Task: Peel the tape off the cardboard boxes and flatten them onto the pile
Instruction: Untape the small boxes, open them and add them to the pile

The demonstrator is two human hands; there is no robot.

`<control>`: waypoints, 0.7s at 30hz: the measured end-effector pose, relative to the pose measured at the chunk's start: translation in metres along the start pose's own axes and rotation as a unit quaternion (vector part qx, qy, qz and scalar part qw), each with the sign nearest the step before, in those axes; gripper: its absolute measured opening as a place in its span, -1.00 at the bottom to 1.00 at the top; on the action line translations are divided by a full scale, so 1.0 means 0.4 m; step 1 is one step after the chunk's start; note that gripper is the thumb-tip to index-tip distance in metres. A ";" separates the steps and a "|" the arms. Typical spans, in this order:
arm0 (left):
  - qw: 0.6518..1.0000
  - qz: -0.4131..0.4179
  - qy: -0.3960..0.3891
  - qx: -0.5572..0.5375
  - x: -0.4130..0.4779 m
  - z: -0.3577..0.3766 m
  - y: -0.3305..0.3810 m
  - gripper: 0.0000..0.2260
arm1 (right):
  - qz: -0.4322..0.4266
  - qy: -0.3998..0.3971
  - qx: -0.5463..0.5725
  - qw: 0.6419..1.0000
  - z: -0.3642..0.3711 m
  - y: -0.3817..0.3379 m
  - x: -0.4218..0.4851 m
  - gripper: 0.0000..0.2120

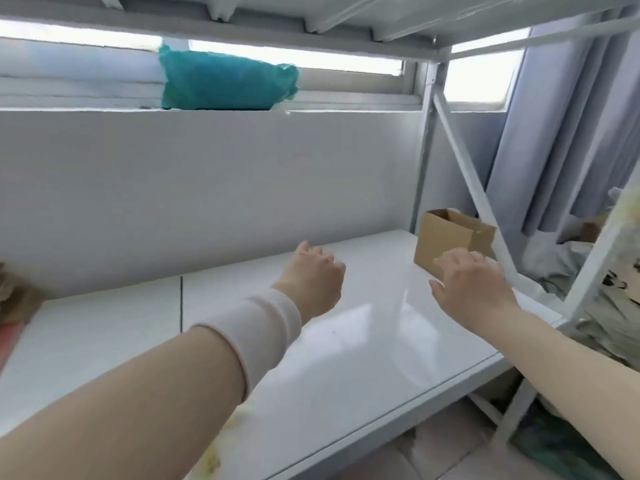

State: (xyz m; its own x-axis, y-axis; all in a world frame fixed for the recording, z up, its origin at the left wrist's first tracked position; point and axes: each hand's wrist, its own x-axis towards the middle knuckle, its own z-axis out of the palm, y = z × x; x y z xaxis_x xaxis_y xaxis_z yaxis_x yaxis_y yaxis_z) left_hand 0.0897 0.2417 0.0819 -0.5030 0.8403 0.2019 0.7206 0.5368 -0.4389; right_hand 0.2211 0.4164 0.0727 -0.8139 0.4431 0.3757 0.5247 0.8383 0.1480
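A small brown cardboard box (446, 239) stands upright at the far right end of the white shelf (346, 358), its top flaps open. My right hand (471, 282) hovers just in front of the box, fingers spread, holding nothing and partly covering its lower front corner. My left hand (313, 278) is stretched out over the middle of the shelf, fingers loosely curled and empty, with a pale wrist band on the forearm. Tape on the box is too small to make out. At the far left edge lies some brown cardboard (15, 299), only partly in view.
A white back panel (207, 188) closes off the shelf behind. A diagonal metal brace (471, 181) and an upright post stand right beside the box. A teal bag (225, 81) sits on the window ledge above. Grey curtains and clutter fill the right side.
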 end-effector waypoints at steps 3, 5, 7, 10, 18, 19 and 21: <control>0.998 0.036 0.006 -0.050 0.137 -0.009 0.150 -0.69 | 0.041 -0.004 0.039 0.998 0.051 0.130 0.009 -0.61; 0.995 0.049 0.017 -0.082 0.217 -0.010 0.230 -0.67 | 0.067 -0.006 0.068 0.995 0.092 0.197 0.024 -0.61; 0.990 0.048 0.025 -0.129 0.292 -0.003 0.295 -0.66 | 0.093 -0.008 0.101 0.990 0.135 0.254 0.048 -0.61; 0.969 0.007 0.030 -0.244 0.398 0.020 0.356 -0.64 | 0.136 -0.007 0.162 0.977 0.198 0.311 0.101 -0.60; 0.913 -0.022 0.054 -0.405 0.653 0.062 0.405 -0.44 | 0.198 -0.035 0.270 0.942 0.338 0.358 0.247 -0.52; 0.910 -0.027 0.045 -0.412 0.672 0.066 0.413 -0.44 | 0.201 -0.039 0.273 0.940 0.348 0.361 0.258 -0.52; 0.902 -0.034 0.033 -0.428 0.701 0.076 0.434 -0.46 | 0.202 -0.043 0.269 0.941 0.366 0.368 0.273 -0.52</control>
State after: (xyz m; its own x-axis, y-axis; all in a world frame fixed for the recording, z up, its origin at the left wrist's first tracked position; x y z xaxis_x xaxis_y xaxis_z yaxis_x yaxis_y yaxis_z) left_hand 0.0594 0.5681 0.0357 -0.5514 0.7906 0.2664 0.8075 0.4256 0.4084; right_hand 0.1728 0.6346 0.0018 -0.6040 0.7653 0.2223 0.6125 0.6243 -0.4848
